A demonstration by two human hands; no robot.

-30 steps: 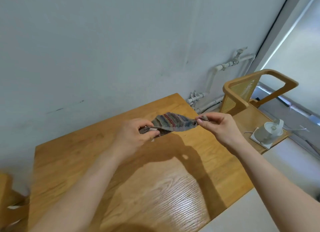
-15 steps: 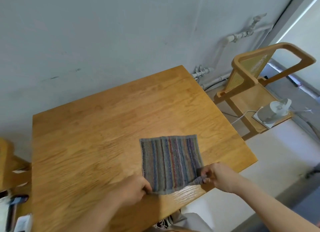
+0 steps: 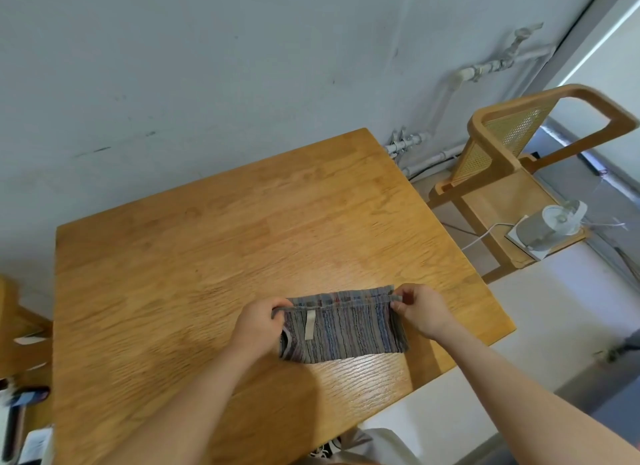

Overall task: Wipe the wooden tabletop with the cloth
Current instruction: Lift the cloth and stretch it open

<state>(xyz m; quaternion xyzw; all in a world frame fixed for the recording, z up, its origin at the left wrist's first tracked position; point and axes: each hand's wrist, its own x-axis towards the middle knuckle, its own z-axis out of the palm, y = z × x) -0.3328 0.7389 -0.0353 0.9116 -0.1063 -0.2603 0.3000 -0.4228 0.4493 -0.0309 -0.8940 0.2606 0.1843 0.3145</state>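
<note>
A striped grey, blue and red cloth (image 3: 346,329) lies folded in half on the wooden tabletop (image 3: 214,256), near its front right part. A small beige tag shows on its left side. My left hand (image 3: 259,326) pinches the cloth's upper left corner. At the upper right corner, my right hand (image 3: 420,308) pinches the folded-over edge. Both hands hold that edge just above the layer underneath.
A pale wall runs along the table's far edge. To the right stands a wooden chair (image 3: 512,145) with a cane back, and a small white device (image 3: 550,227) with a cable sits on its seat. Dark items (image 3: 20,412) lie at the far left edge.
A second ago I held the cloth up in the air. Then it lay flat and open on the table. Now its near edge is folded over toward the far edge.
</note>
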